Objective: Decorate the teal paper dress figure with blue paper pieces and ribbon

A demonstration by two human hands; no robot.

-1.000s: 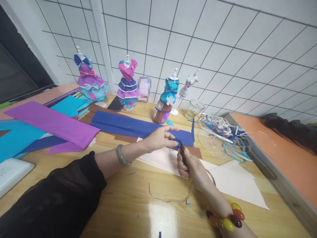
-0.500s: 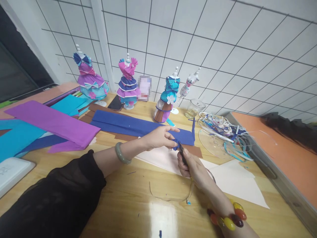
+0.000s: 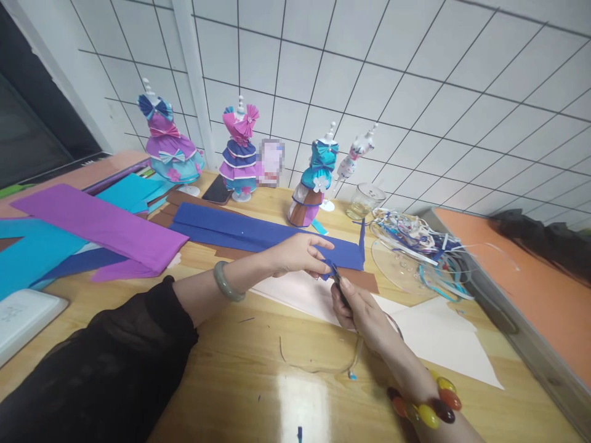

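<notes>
Above the white paper, my left hand (image 3: 300, 253) pinches a small dark blue piece (image 3: 327, 271) between thumb and fingertips. My right hand (image 3: 357, 307) is wrapped round a dark cutting tool (image 3: 340, 285), seemingly scissors or a glue-gun-like tool too small to tell, whose tip touches the blue piece. A thin cord trails below my right hand. Behind both hands lies a long folded blue sheet (image 3: 221, 226), with brown paper (image 3: 362, 281) under it. White paper (image 3: 443, 335) spreads beneath and to the right.
Small dress forms (image 3: 172, 138) in paper dresses stand along the tiled wall. A glass cup (image 3: 367, 200) and a clear plate heaped with ribbon scraps (image 3: 410, 237) are at the right. Purple paper (image 3: 106, 224), turquoise sheets and a white box (image 3: 28, 323) lie left.
The view has shifted very slightly. Both hands keep nearly the same pose, with the tool tip still at the small blue piece.
</notes>
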